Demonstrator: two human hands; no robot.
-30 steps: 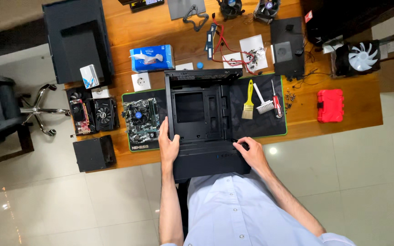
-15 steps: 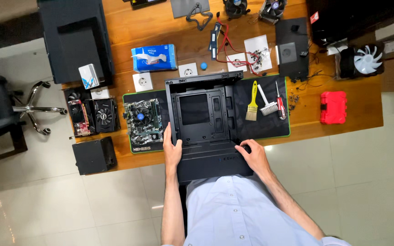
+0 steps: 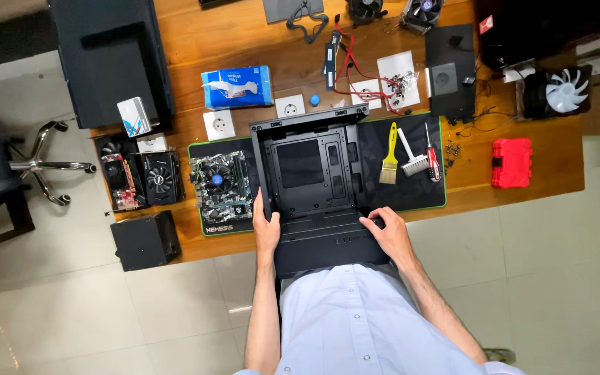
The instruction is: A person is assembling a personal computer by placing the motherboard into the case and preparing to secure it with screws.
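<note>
An open black computer case [image 3: 310,177] lies on its side on a black desk mat [image 3: 397,194] with a green edge, its near end hanging over the wooden table's front edge. My left hand [image 3: 267,226] grips the case's left side near the front. My right hand [image 3: 387,232] rests on the right front corner of the case, fingers curled over it. A motherboard [image 3: 220,186] lies on the mat just left of the case.
Right of the case lie a yellow brush [image 3: 389,156], a white brush [image 3: 411,160] and a red screwdriver [image 3: 431,156]. A red box [image 3: 511,162] sits far right. Graphics cards [image 3: 140,179], a black power supply [image 3: 145,240], a tissue box [image 3: 236,87], cables and a fan [image 3: 565,90] crowd the table.
The camera view has shifted slightly. My right hand has slid a little along the case's front corner. The case stays in place.
</note>
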